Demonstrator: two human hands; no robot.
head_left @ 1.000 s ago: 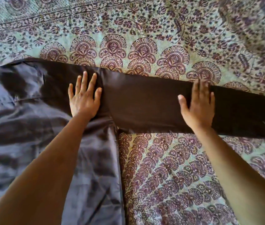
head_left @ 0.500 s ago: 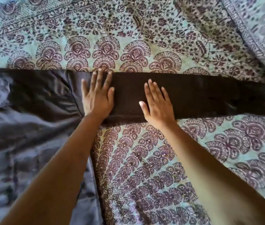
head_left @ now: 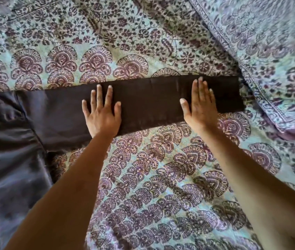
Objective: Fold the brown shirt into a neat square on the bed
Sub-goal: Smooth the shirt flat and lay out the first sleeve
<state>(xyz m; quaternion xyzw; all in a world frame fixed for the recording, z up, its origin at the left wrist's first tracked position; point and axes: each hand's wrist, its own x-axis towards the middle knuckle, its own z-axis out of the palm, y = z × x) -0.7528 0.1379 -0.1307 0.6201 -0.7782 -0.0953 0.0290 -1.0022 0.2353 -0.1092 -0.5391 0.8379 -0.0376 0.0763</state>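
Ideally left hand (head_left: 103, 114), fingers spread, and right hand (head_left: 200, 107), fingers nearly together, press the brown shirt (head_left: 150, 100) flat — evenly.

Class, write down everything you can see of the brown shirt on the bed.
The brown shirt is dark, smooth, faintly shiny cloth. Its wrinkled body lies at the left on the patterned bedspread; one sleeve stretches rightward as a flat, straight band, ending beside a pillow. The left hand and right hand press flat on the sleeve, fingers straight.
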